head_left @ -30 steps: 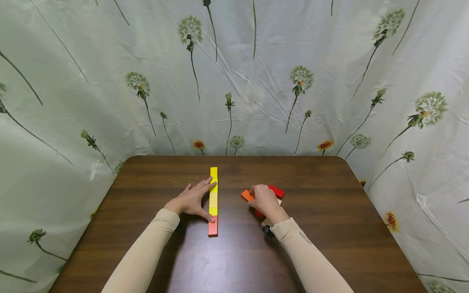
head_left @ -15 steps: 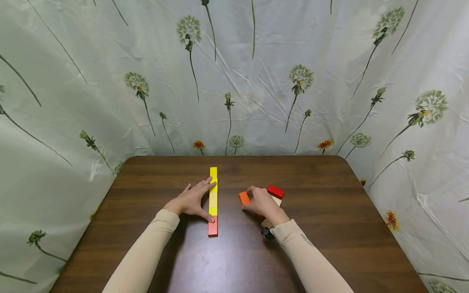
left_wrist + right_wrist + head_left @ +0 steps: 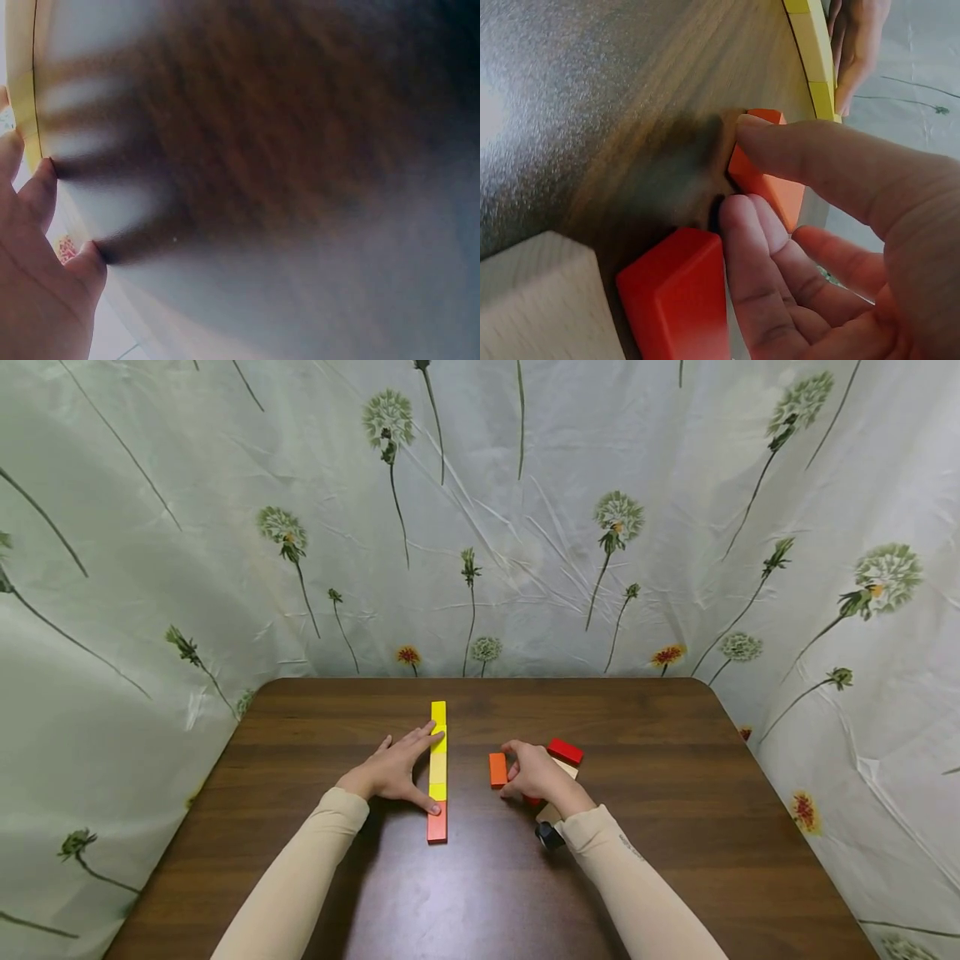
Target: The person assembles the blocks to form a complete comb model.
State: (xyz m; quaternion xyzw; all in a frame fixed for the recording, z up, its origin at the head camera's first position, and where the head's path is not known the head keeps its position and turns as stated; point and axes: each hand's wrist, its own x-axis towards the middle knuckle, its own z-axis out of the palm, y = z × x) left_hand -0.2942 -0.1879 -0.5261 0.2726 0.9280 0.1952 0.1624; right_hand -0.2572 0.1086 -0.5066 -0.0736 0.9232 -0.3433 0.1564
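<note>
Watched through the head camera from my station. Left hand [image 3: 393, 772] lay at the left of a straight row of yellow and paler blocks [image 3: 437, 767], fingers spread and thumb well apart from them. I saw the thumb on the coral block [image 3: 437, 828] closing the near end of the row, the forefinger up on the yellow. Nothing was clamped there.

Right hand [image 3: 543, 777] was at the orange block [image 3: 497, 771], which lay flat on the brown table [image 3: 675, 860], right of the row and apart from it, roughly parallel. I noted bent fingers and thumb about its right side; from my views I could not tell whether they pinched it or only touched.

Close by the right hand I logged a red block [image 3: 565, 751] beyond it, and pale wooden blocks [image 3: 550, 814] partly covered by hand and wrist. The right wrist view gave me another red block [image 3: 682, 292] beside the fingers. Flower-printed cloth [image 3: 547, 527] hung behind the table.
</note>
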